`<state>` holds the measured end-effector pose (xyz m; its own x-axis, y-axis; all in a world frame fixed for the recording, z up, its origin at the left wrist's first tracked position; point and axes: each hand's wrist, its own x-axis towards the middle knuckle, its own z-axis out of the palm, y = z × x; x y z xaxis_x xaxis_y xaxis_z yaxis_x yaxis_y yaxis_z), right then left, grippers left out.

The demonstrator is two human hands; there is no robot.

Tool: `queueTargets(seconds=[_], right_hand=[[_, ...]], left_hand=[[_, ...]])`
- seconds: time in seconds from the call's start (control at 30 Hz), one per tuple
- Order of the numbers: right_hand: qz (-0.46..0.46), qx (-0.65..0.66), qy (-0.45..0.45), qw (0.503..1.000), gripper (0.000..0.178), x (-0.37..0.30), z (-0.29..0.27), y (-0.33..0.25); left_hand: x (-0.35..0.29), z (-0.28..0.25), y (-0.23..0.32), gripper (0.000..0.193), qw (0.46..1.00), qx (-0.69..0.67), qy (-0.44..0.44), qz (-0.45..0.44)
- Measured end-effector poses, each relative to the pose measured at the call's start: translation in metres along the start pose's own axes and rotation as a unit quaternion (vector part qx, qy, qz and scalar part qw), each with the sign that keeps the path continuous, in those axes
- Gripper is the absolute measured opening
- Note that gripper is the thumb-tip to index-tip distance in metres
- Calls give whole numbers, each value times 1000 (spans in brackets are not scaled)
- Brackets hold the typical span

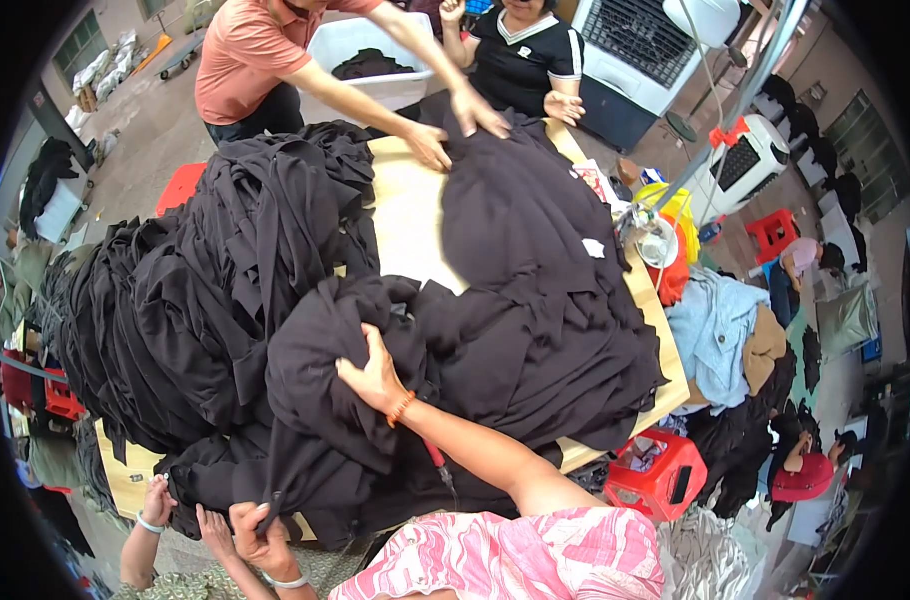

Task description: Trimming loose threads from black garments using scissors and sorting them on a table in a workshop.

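Dark cloth garments [325, 390] lie bunched on the wooden table in front of me. My right hand [375, 375], with an orange beaded bracelet, rests on the bunched cloth with thumb and fingers apart. At the lower left, my left hand [262, 540] pinches an edge of the same dark cloth between thumb and fingers. A red-handled tool [437, 458] lies under my right forearm; its kind is unclear. Close by my left hand are a co-worker's two hands [155, 502], at the cloth's near left edge.
A tall dark garment pile [205, 270] fills the table's left side; more dark cloth [535, 220] spreads at right. Across the wooden table [405, 225], a person in an orange shirt [250, 65] reaches onto the cloth. A red stool [655, 475] and blue clothing [715, 320] are at right.
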<state>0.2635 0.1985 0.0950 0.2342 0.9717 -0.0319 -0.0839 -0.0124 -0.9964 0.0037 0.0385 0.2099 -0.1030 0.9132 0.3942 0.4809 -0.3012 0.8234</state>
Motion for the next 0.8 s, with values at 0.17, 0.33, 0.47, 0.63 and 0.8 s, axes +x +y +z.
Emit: queueTargets(seconds=[0.17,0.33,0.47,0.63,0.8], right_hand=[[23,-228,90,969,65,16,-5,67],[35,-217,59,974,65,16,2,74],[-79,-195,155,965,53,28,-9,76],[-32,-86,205,975,49,49,-71,116],[149,-530,-42,834,34,13,-70,22]], left_hand=[[-4,-39,1,27,997,-61,51,6],[8,-84,-14,29,954,-155,251,53],[61,-49,74,42,907,-204,286,231],[166,-82,89,39,899,-47,330,285],[70,-147,107,37,869,55,340,354]])
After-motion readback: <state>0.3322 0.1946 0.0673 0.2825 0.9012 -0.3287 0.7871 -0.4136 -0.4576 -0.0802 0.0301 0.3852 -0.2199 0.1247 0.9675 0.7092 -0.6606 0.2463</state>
